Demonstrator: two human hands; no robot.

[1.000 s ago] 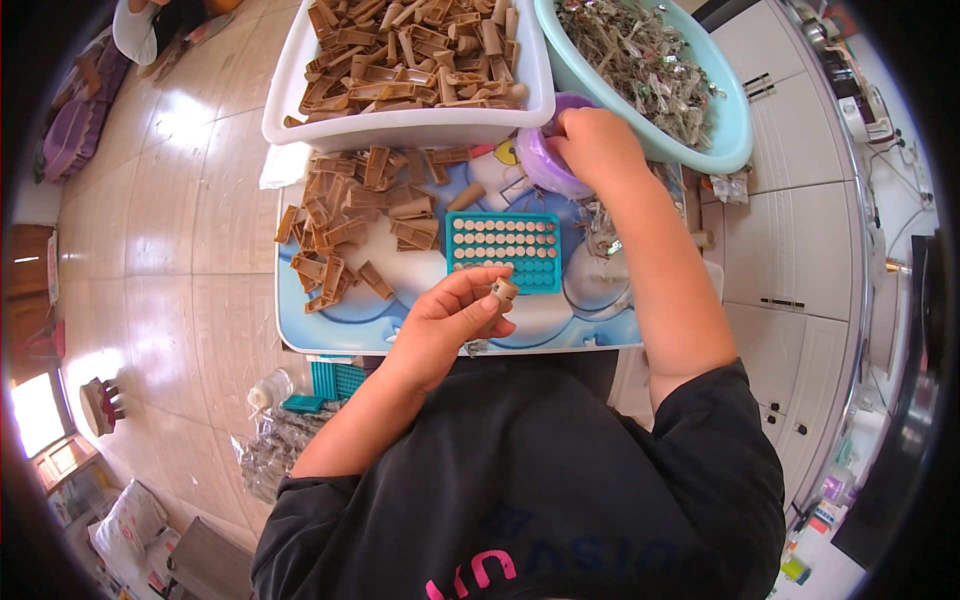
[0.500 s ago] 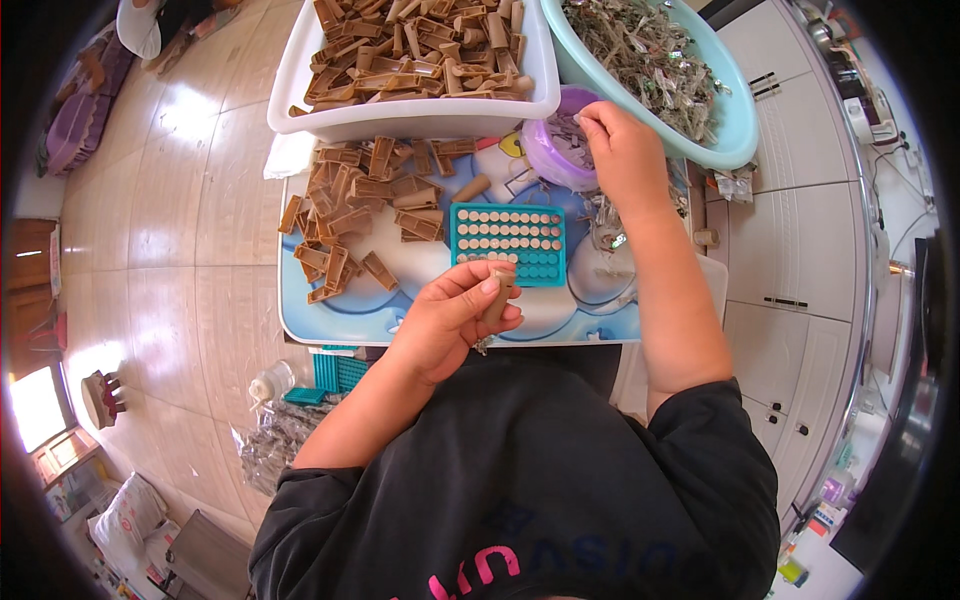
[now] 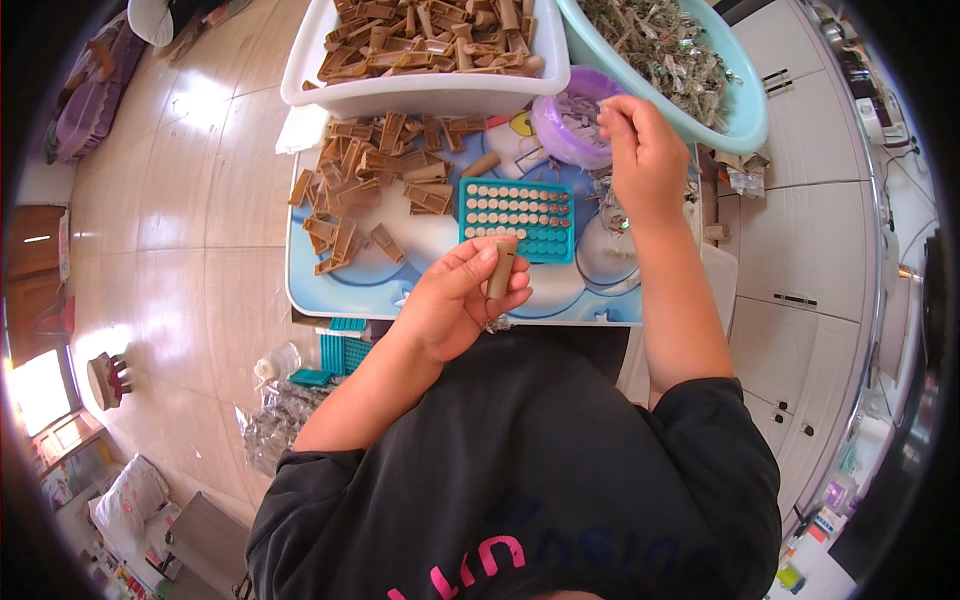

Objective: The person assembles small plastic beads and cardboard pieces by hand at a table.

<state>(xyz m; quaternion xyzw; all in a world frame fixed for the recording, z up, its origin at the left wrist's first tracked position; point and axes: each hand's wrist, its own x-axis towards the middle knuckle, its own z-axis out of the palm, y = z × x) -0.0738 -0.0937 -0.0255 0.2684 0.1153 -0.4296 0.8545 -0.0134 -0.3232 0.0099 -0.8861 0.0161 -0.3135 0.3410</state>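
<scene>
Between the thumb and fingers of my left hand (image 3: 450,290) is a brown tube-shaped plastic piece (image 3: 502,274), held roughly upright before the front edge of a teal tray (image 3: 550,249). Rows of small round pale pieces fill much of that tray, a few with a darker top; some slots at its front right hold none. My right hand (image 3: 650,160) is raised at the right rim of a purple bowl (image 3: 544,133) with small greyish pieces in it. Its thumb and forefinger are pinched together; whatever they hold is too small to make out.
Loose brown plastic pieces (image 3: 350,170) lie heaped on the table's (image 3: 340,295) left side. Behind stands a white tub (image 3: 430,92) full of them. A light-blue basin (image 3: 745,135) of shiny clear scraps is at the back right. White cabinets (image 3: 790,240) line the right.
My right hand has drawn back a little from over the purple bowl, toward the right and nearer me. My left hand still holds the brown piece. The whole view has shifted slightly.
</scene>
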